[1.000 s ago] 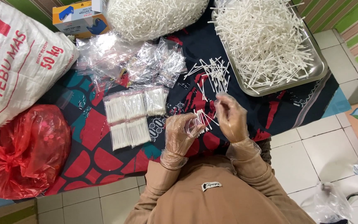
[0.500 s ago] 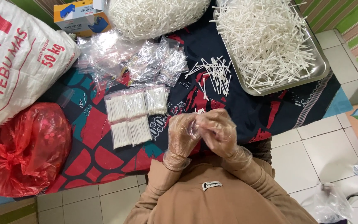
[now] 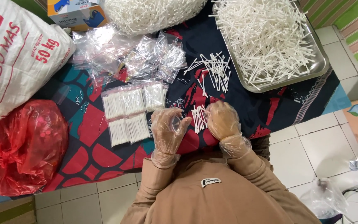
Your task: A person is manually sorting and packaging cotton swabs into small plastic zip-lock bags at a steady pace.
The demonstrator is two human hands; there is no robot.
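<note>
Fingers of the right hand (image 3: 222, 121) now pinch a stick bundle (image 3: 199, 118), separated from the left hand (image 3: 168, 130).

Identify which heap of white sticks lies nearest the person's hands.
The small bundle of sticks between the left hand and right hand, touching the right fingers; the loose pile and the tray heap lie farther up the cloth.
</note>
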